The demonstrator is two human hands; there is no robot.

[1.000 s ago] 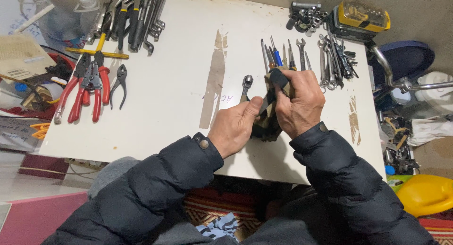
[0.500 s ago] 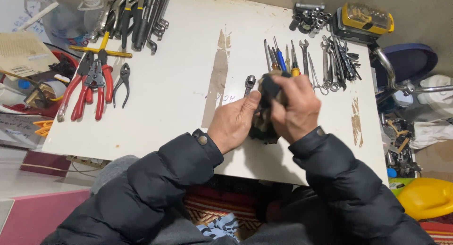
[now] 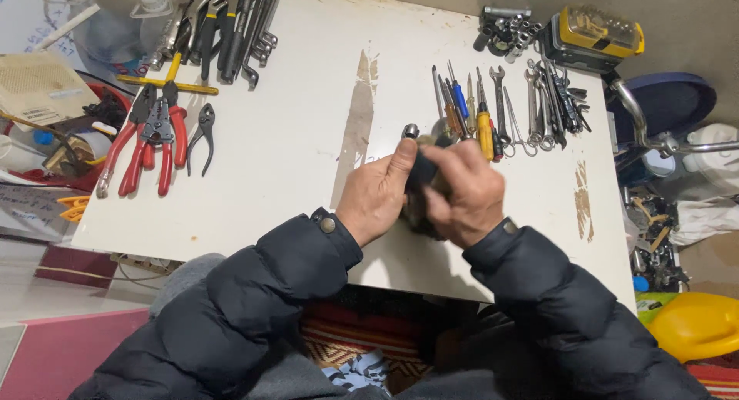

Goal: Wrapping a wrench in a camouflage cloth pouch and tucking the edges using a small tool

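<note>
Left hand (image 3: 376,196) and right hand (image 3: 462,190) are closing together around a dark, silver-tipped tool (image 3: 416,165) above the white desk (image 3: 292,138); fingers are hiding most of it.

Table (image 3: 292,177) center; both hands meet on it just right of middle, left hand (image 3: 377,196) touching right hand (image 3: 466,192), a dark object (image 3: 419,173) between them. Screwdrivers (image 3: 462,107) at 12 o'clock of the hands, wrenches (image 3: 546,107) at 1, case (image 3: 593,34) beyond. Pliers (image 3: 154,138) at 9, tool row (image 3: 231,30) at 11.
</note>
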